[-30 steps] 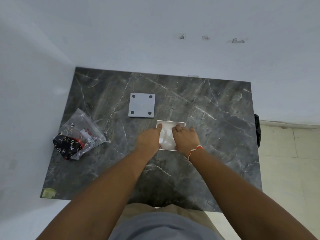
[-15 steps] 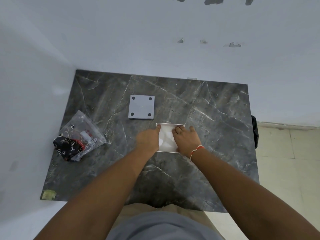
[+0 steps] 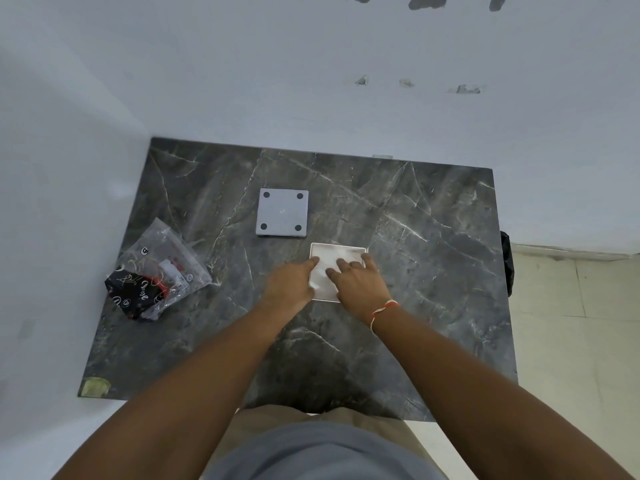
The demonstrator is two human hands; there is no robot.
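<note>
On table (image 3: 433,306) | white tray (image 3: 341,252) under right hand (image 3: 360,284), fingers flat | left hand (image 3: 290,284) at rim, grip: cannot tell

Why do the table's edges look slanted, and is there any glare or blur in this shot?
Head view: the wide-angle lens splays the edges of the marble table and swells the forearms; head view: soft, even light, only faint shadow by the left hand and right hand on the white tray; head view: slight shine on the plastic bag, no marked blur.
</note>
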